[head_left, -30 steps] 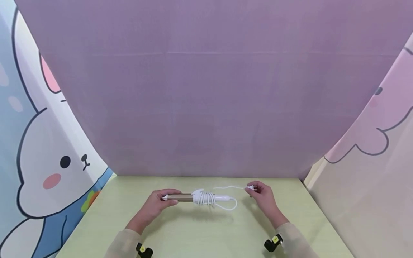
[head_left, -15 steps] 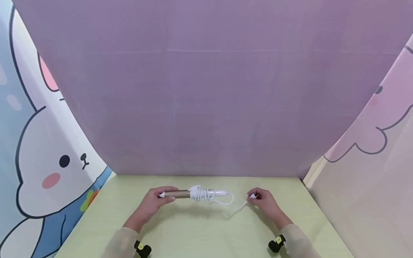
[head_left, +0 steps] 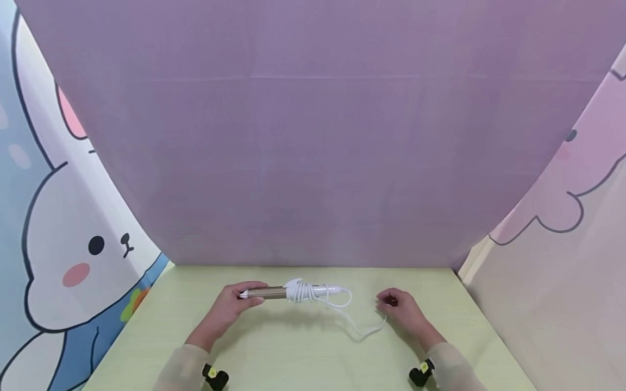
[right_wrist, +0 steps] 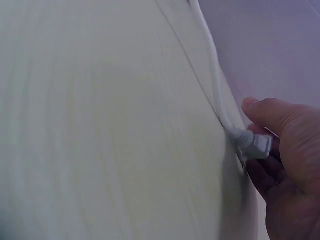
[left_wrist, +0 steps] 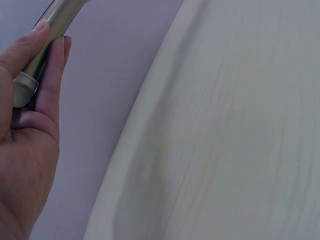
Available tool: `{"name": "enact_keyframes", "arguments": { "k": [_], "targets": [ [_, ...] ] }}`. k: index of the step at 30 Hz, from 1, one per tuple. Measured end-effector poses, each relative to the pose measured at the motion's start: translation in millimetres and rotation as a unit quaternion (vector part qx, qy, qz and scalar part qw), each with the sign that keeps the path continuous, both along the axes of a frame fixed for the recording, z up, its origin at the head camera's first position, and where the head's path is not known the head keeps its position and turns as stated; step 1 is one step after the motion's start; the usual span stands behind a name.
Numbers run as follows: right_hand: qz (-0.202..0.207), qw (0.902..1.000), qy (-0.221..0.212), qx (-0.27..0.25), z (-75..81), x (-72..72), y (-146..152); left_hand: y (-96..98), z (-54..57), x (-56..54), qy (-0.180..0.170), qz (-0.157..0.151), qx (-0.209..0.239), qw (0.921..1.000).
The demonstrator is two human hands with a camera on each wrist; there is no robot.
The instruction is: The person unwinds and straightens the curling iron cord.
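Two hands: both reach forward over the pale green table (head_left: 293,353), forearms in sheer beige sleeves, a black wrist camera with a yellow mark on each.
Left hand (head_left: 230,305): fingers and thumb curled round the gold barrel end of the curling iron (head_left: 288,292); in the left wrist view the thumb lies along the barrel (left_wrist: 47,47) and the fingers wrap behind it, with the white tip near the palm.
Curling iron: held level above the table, near its back edge, barrel pointing to the person's left and white handle to the right.
Cord (head_left: 357,326): white, wound in several turns round the handle just beside the barrel; the free length droops from the handle end down to the table and curves over to the right hand.
Right hand (head_left: 398,308): knuckles up, low over the table, well apart from the iron; thumb and fingers pinch the white plug (right_wrist: 256,145) at the cord's end.
Backdrop (head_left: 313,136): plain purple sheet, with cartoon rabbit panels at either side.
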State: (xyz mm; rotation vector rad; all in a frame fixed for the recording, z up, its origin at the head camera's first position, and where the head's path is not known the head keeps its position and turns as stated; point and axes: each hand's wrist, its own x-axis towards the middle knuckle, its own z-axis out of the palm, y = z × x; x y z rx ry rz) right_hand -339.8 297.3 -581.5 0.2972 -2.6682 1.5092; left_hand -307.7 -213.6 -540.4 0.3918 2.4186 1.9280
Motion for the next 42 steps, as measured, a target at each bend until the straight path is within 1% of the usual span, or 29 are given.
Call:
{"name": "enact_keyframes", "arguments": {
  "k": [3,7,10,13,16,17,19,23,25,29,33,36,39,42],
  "targets": [
    [-0.009,0.9999,0.004,0.003,-0.7,-0.1,0.1,-0.2,-1.0,-0.8,0.000,0.002,0.001,1.0000],
    [-0.015,0.9999,0.004,-0.005,-0.5,-0.3,0.0,0.2,-1.4,-1.1,-0.001,0.008,0.001,1.0000],
    [-0.018,0.9997,0.006,-0.015,2.3,2.2,-1.0,0.2,-1.7,-1.2,-0.001,0.006,0.000,1.0000],
    [-0.029,0.9988,0.028,-0.026,7.2,6.4,-5.5,0.1,-2.7,-1.7,0.002,0.001,0.001,1.0000],
    [-0.036,0.9970,0.058,-0.037,11.8,14.4,-15.5,0.9,-3.8,-2.8,0.006,-0.004,0.002,1.0000],
    [-0.032,0.9965,0.067,-0.040,13.0,18.2,-19.6,1.2,-4.1,-3.3,0.007,-0.004,0.002,1.0000],
    [-0.009,0.9962,0.074,-0.046,15.6,27.4,-28.9,1.7,-4.2,-4.0,0.006,-0.006,0.002,1.0000],
    [0.050,0.9949,0.070,-0.052,20.3,43.8,-48.9,2.6,-2.4,-4.3,0.006,-0.006,0.008,0.9999],
    [0.071,0.9940,0.064,-0.054,20.8,48.2,-58.2,3.0,-0.9,-3.7,0.007,-0.006,0.011,0.9999],
    [0.099,0.9916,0.048,-0.068,19.1,52.4,-74.2,3.6,-1.0,-3.7,0.007,-0.005,0.010,0.9999],
    [0.113,0.9879,0.051,-0.094,15.9,54.0,-87.6,3.4,-2.5,-4.9,0.008,-0.006,0.010,0.9999],
    [0.108,0.9863,0.054,-0.112,14.1,55.2,-96.2,3.1,-2.7,-5.2,0.007,-0.007,0.012,0.9999],
    [0.101,0.9858,0.047,-0.126,12.9,57.1,-102.7,2.9,-2.6,-5.4,0.006,-0.005,0.011,0.9999],
    [0.094,0.9871,0.047,-0.121,12.6,59.3,-107.2,2.8,-2.7,-5.9,0.006,-0.002,0.011,0.9999]
  ]
}}
